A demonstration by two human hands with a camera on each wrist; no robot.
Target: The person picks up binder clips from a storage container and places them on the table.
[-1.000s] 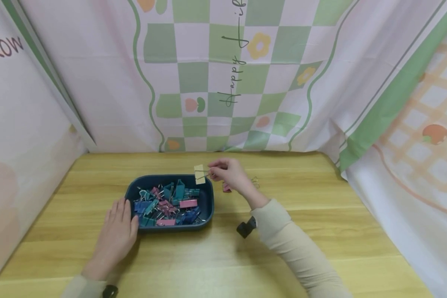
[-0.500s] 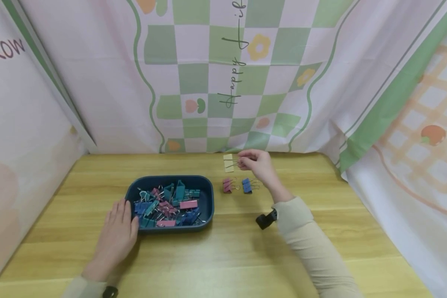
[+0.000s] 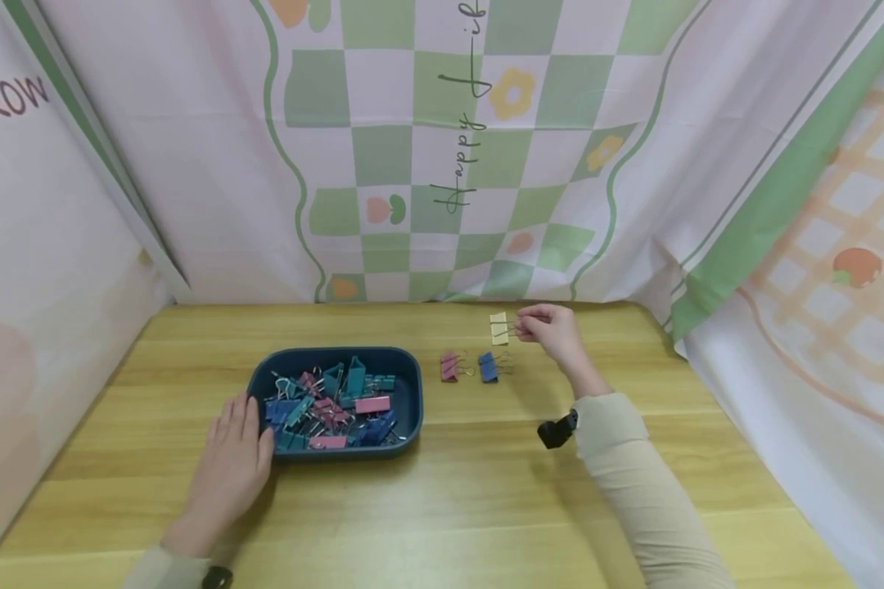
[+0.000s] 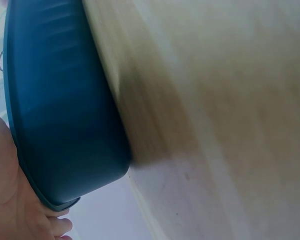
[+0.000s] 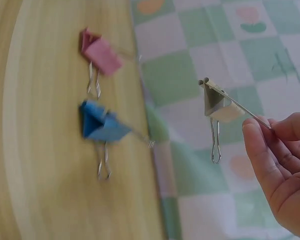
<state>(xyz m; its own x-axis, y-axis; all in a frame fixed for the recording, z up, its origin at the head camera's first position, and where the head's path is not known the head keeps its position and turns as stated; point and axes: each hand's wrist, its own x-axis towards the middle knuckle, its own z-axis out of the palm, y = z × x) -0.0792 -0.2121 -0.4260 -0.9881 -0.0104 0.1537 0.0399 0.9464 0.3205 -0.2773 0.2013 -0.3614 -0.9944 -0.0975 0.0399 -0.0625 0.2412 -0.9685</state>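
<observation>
My right hand pinches one wire handle of a pale yellow binder clip; the right wrist view shows this yellow clip held up, its other handle hanging down. Nearer on the table lie a pink binder clip and, to its right, a blue binder clip. My left hand rests against the left end of a dark blue tray, fingers along the rim. In the left wrist view the tray's side hides most of that hand.
Inside the tray lie several teal, blue and pink binder clips, heaped together. A wooden table carries everything. Behind it hangs a green-and-white checked curtain, and more printed cloth stands at the right.
My right hand has carried the yellow binder clip from above the tray's right end rightward, behind the blue clip. The pink and blue clips are uncovered. My left hand stays put.
</observation>
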